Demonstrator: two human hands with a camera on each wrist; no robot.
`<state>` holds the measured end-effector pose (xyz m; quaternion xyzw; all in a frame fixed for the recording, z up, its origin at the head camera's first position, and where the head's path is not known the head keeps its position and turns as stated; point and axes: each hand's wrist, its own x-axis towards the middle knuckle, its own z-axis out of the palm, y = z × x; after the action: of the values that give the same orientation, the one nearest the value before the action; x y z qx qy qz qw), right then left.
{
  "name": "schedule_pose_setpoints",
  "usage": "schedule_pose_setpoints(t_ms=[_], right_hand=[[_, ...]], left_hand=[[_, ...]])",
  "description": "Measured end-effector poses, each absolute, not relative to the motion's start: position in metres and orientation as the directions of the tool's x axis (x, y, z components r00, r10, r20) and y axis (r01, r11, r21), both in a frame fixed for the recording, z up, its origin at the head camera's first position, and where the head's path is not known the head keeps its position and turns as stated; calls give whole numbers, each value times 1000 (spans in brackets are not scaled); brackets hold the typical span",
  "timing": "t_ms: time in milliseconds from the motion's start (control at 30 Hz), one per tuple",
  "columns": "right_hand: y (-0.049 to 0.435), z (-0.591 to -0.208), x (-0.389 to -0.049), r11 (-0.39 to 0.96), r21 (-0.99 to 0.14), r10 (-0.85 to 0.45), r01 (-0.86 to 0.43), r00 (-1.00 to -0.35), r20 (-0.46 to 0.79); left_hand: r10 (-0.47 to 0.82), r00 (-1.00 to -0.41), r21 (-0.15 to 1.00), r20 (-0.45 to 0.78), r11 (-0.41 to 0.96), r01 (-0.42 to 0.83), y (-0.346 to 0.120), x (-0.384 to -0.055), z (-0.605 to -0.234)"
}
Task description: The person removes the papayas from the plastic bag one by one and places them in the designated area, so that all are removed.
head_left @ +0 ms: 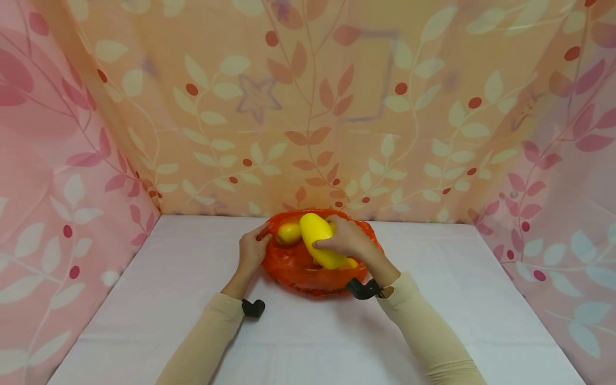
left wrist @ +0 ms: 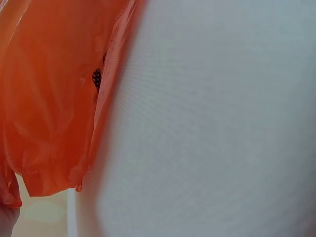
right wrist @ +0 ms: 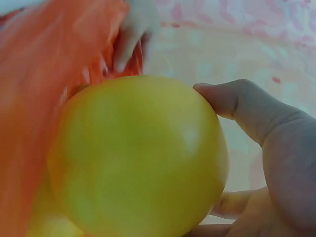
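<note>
A red-orange plastic bag (head_left: 284,266) lies with its mouth spread near the back of the table. My right hand (head_left: 347,238) grips a large, smooth, oblong yellow fruit (head_left: 315,233), tilted over the bag's opening. In the right wrist view the thumb (right wrist: 242,101) presses one side of this fruit (right wrist: 138,153), with fingers on the opposite side. My left hand (head_left: 251,250) pinches the bag's left rim. A smaller yellow fruit (head_left: 289,234) sits inside the bag on the left. Part of another yellow piece (head_left: 352,263) shows under the right hand.
The bag stands on a white-covered table (head_left: 298,347). Behind it hangs a floral orange curtain (head_left: 216,133), with pink floral panels at left and right. Black wrist straps (head_left: 253,308) hang at both cuffs. Dark print (left wrist: 97,79) marks the bag's side in the left wrist view.
</note>
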<state>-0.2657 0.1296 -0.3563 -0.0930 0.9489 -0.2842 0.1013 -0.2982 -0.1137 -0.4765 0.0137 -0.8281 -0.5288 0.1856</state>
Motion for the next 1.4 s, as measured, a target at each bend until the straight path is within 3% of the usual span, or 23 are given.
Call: schedule_pose_setpoints(t_ms=[433,933,1400], right_hand=[[180,-345,-279,766,-638,-220,-78,-965,-146],[222,-337,-284,761,-646,-186,-63,-975,-124],[260,-332,-287,831,-555,-105,-32,-989,-101]], left_hand=[[-187,-902,882,389,357,307,-114,-299,-478],[-199,-921,866,335,451,218,-119,-302,-478],[-227,-934,899,277,404,168,-124,-304,-479]])
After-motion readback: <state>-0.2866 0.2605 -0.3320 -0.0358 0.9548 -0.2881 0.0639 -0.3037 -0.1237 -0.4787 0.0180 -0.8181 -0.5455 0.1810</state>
